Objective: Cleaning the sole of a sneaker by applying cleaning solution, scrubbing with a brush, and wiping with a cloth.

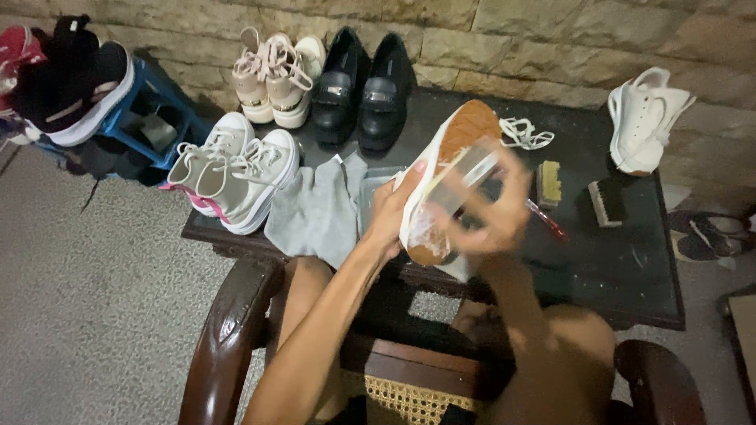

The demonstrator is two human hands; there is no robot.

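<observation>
— Sneaker (441, 177) up over the low black table (630, 267), sole turned to the face: white upper, tan tread, whitish smear near the heel.

— Who's got it?

— Left hand (390, 212) wrapped round the side, steadying it, I'd say so the sole stays put. Right hand (496, 212) is blurred, clamped on a clear-handled brush (468, 177) laid against the sole.

— Around it?

— Grey cloth (315, 208) just beside, white laces (526, 134) and two scrub brushes (579, 193) behind, another white sneaker (646, 118) propped on the wall. Pale canvas pair (236, 173) at the table's left edge, black loafers (366, 86) at the back.
</observation>
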